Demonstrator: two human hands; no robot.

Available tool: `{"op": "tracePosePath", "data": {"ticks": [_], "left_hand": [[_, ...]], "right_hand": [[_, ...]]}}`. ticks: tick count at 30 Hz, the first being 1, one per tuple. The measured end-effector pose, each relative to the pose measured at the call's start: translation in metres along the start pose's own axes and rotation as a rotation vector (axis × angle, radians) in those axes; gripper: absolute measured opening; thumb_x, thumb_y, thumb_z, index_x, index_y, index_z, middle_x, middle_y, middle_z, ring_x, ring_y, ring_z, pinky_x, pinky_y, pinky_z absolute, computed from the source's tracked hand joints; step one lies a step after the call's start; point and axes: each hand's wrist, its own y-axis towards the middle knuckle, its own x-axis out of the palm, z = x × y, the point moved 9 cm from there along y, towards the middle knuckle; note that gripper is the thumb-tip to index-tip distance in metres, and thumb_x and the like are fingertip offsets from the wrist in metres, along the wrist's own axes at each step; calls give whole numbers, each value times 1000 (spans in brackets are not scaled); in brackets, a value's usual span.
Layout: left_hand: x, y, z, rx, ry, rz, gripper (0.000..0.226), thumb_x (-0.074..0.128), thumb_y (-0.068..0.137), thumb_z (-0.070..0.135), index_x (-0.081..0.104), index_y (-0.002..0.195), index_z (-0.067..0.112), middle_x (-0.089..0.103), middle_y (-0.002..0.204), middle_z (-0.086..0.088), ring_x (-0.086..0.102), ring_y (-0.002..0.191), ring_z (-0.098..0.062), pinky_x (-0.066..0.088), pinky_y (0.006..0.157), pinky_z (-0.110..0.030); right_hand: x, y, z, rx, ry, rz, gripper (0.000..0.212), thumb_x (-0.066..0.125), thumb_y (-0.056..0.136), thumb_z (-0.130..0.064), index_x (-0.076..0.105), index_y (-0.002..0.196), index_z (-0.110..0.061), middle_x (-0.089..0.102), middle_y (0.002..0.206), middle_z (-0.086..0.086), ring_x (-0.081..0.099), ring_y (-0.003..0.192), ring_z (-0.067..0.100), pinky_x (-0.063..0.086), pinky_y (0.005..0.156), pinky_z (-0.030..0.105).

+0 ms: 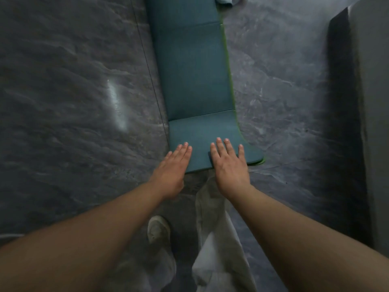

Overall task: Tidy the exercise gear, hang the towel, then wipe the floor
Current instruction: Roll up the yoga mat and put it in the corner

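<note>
- Teal foam is what fills the middle: the exercise mat (195, 81) is laid flat on the floor, running straight away from the person, with fold creases seen across it and a thin green edge showing down its right side.
- Its near end is doubled over, and a green underside is glimpsed at the near right corner.
- The left hand (172, 169) is stretched out palm down, fingers (185, 148) straight and close together, their tips set on the near left corner of the mat; nothing is gripped.
- The right hand (229, 165) is pressed flat on the near end, fingers (221, 146) spread wide, nothing held.
- A pale blue cloth (224, 1) is spotted at the far end, lying at the mat's right corner and cut off by the frame; whether it is the towel cannot be told.
- Dark grey marbled floor (73, 102) is seen all around, with a patch of glare on the left.
- A pale trouser leg (219, 239) and a light shoe (157, 228) are caught below the arms.
- A dark upright panel (347, 102) is seen at the right.
</note>
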Motion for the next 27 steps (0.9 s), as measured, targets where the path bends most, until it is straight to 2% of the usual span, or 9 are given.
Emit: {"op": "tracePosePath", "data": {"ticks": [11, 16, 20, 27], "left_hand": [[-110, 41, -3, 73, 51, 169, 92, 51, 79, 3, 3, 157, 8, -2, 166, -8, -2, 153, -21, 6, 124, -39], [-160, 68, -31, 70, 17, 190, 95, 50, 83, 3, -8, 157, 12, -16, 165, -4, -15, 151, -15, -5, 123, -33], [-202, 84, -57, 111, 18, 222, 93, 48, 85, 1, -9, 157, 11, -15, 165, -5, -14, 151, -17, -6, 122, -32], [-233, 99, -94, 188, 72, 165, 98, 50, 83, -2, -17, 154, 10, -20, 164, -7, -15, 151, -21, -1, 124, -37]], "right_hand": [[-87, 54, 7, 8, 10, 86, 60, 31, 105, -19, 4, 158, -14, -2, 166, 8, -3, 153, 28, 5, 120, 58], [-136, 96, -4, 19, -19, 116, 72, 38, 97, -9, -1, 158, -14, -7, 166, 10, -5, 152, 29, 4, 120, 59], [-170, 135, -20, 61, -53, 81, 76, 43, 98, -11, -5, 158, -15, -12, 165, 8, -7, 152, 28, 6, 121, 57], [-205, 176, -47, 111, -91, -26, 78, 42, 98, -9, -7, 158, -20, -18, 164, 4, -8, 152, 27, 8, 122, 52]]}}
